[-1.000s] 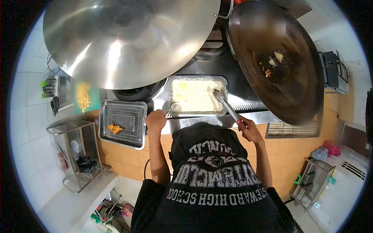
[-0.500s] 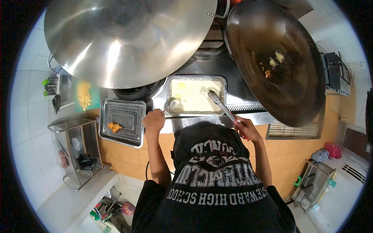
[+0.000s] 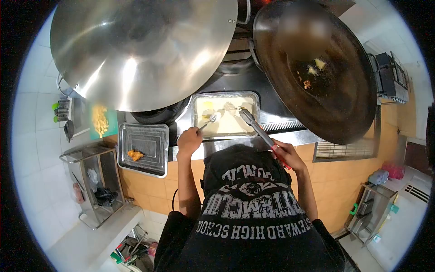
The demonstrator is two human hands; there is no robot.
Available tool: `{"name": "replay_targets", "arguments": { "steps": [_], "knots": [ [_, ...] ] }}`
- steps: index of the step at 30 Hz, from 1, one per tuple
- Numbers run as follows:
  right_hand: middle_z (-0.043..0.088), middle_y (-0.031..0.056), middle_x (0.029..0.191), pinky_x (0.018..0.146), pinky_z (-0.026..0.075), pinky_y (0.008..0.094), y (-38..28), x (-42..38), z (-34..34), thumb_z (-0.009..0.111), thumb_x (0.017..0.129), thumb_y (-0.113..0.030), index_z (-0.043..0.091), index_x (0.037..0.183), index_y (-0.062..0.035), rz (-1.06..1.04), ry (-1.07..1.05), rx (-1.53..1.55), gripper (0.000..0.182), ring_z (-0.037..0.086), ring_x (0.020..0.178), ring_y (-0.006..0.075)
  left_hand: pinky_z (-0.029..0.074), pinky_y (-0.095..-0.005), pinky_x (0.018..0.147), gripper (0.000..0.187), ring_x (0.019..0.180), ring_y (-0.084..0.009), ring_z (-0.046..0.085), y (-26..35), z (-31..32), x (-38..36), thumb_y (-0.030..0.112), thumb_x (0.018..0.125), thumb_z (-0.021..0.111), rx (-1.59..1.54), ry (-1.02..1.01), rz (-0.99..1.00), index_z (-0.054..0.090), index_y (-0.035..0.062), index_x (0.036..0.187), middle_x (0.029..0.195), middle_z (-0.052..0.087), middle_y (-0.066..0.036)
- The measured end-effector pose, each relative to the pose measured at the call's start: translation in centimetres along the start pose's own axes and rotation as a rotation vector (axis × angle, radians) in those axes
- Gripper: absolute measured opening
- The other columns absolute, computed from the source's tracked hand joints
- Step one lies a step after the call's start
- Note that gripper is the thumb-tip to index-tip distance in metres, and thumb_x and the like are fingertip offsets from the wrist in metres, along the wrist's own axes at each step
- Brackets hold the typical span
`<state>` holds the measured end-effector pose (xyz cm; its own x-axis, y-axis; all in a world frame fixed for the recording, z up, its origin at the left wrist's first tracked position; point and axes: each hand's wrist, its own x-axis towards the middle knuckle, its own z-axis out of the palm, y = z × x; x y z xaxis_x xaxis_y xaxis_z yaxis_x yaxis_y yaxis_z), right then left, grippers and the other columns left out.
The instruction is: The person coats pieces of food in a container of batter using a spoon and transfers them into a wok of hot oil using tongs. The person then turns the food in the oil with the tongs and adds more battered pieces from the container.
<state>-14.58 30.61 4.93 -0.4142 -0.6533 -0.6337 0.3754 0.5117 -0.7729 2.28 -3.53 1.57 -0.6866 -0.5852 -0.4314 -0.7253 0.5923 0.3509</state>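
Overhead, taking the pale-mixture tray as the clock's center, one large steel wok (image 3: 145,59) fills ten o'clock and one dark wok (image 3: 326,95) fills two o'clock, crumbs at its bottom too small to count surely. Two metal trays are in view: the mixture tray (image 3: 226,137) at the center, and a second tray (image 3: 144,141) at eight o'clock. The left hand (image 3: 189,140), nearer at eight o'clock, has its fingers curled around one spoon-like tool (image 3: 206,124). The right hand (image 3: 288,155), at four o'clock, has its fingers closed around one pair of tongs (image 3: 259,128), tips reaching the pale mixture (image 3: 229,128); whether they pinch anything, I cannot tell. One golden piece (image 3: 135,155) lies in the second tray. Both tools seem to be working the mixture; the next move calls for a steady grip within the rim.
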Motion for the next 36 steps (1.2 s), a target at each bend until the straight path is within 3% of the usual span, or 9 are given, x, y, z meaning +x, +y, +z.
{"name": "replay_targets", "arguments": {
  "steps": [7,12,15,20,22,26,29,32,36],
  "knots": [
    [0.052,-0.0014,0.067,0.042,0.035,0.0191,-1.1,-1.3,0.6,0.049,0.101,-0.031,0.048,0.141,-0.0112,-0.069,-0.041,0.172,0.044,0.043,0.047,0.0044,0.052,-0.0504,0.082,0.033,0.094,-0.0402,0.065,-1.4,0.5,0.1,0.032,0.089,0.050,0.093,-0.073,-0.119,0.070,0.0084,0.099,0.096,0.069,-0.021],
    [0.053,-0.0009,0.068,0.041,0.036,0.0196,1.3,-0.1,0.2,0.051,0.101,-0.030,0.048,0.141,-0.0086,0.042,0.012,-0.084,0.046,0.044,0.046,0.0047,0.050,-0.0498,0.088,0.040,0.102,-0.0407,0.063,-5.6,1.0,0.9,0.041,0.089,0.050,0.123,-0.185,-0.194,0.069,0.0116,0.108,0.108,0.067,-0.021],
    [0.049,-0.0026,0.065,0.038,0.035,0.0209,1.9,-0.2,-0.2,0.052,0.100,-0.037,0.047,0.142,-0.0133,0.037,0.026,0.011,0.049,0.041,0.044,0.0045,0.049,-0.0500,0.089,0.042,0.104,-0.0409,0.062,-8.2,2.3,1.3,0.044,0.088,0.050,0.083,-0.142,-0.192,0.068,0.0128,0.110,0.111,0.066,-0.021],
    [0.054,-0.0008,0.068,0.038,0.036,0.0208,0.3,-0.2,-0.3,0.052,0.100,-0.035,0.048,0.141,-0.0105,0.070,0.051,-0.068,0.048,0.042,0.044,0.0048,0.048,-0.0503,0.090,0.045,0.105,-0.0408,0.062,-8.0,2.0,0.9,0.045,0.088,0.051,0.055,-0.167,-0.271,0.066,0.0129,0.115,0.114,0.065,-0.020],
    [0.057,0.0006,0.069,0.040,0.036,0.0206,0.5,-0.1,-0.2,0.051,0.100,-0.032,0.046,0.142,-0.0077,0.074,0.034,-0.070,0.048,0.043,0.045,0.0050,0.047,-0.0501,0.091,0.046,0.107,-0.0424,0.059,-8.0,2.0,0.5,0.045,0.086,0.056,-0.022,-0.120,-0.226,0.066,0.0092,0.112,0.112,0.065,-0.022],
    [0.056,0.0001,0.070,0.040,0.036,0.0198,0.9,-0.1,0.1,0.051,0.100,-0.032,0.047,0.142,-0.0080,0.065,0.017,-0.004,0.048,0.043,0.044,0.0046,0.047,-0.0498,0.092,0.048,0.109,-0.0430,0.058,-7.7,2.3,0.4,0.047,0.086,0.056,-0.019,-0.111,-0.251,0.064,0.0107,0.115,0.117,0.063,-0.021],
    [0.054,-0.0003,0.070,0.039,0.036,0.0187,-1.1,-1.1,0.9,0.051,0.100,-0.034,0.046,0.142,-0.0083,0.031,-0.017,0.092,0.050,0.044,0.045,0.0046,0.047,-0.0527,0.089,0.040,0.107,-0.0438,0.060,-6.7,1.4,-0.1,0.040,0.089,0.054,-0.047,-0.064,-0.215,0.065,0.0115,0.114,0.115,0.065,-0.021],
    [0.053,-0.0003,0.071,0.039,0.036,0.0176,-4.4,-3.2,1.8,0.051,0.100,-0.036,0.045,0.142,-0.0084,-0.021,-0.081,0.203,0.051,0.044,0.045,0.0048,0.047,-0.0529,0.089,0.041,0.109,-0.0441,0.056,-7.5,1.8,0.5,0.040,0.088,0.057,0.035,0.089,-0.228,0.061,0.0120,0.117,0.116,0.063,-0.019],
    [0.052,0.0008,0.072,0.038,0.034,0.0178,-8.8,-7.9,1.5,0.050,0.100,-0.033,0.044,0.142,-0.0063,-0.124,-0.111,0.337,0.050,0.042,0.045,0.0045,0.045,-0.0504,0.089,0.039,0.108,-0.0415,0.055,-6.2,-0.1,1.0,0.032,0.088,0.060,0.083,0.313,-0.064,0.056,0.0103,0.120,0.113,0.061,-0.016]
  ]
}}
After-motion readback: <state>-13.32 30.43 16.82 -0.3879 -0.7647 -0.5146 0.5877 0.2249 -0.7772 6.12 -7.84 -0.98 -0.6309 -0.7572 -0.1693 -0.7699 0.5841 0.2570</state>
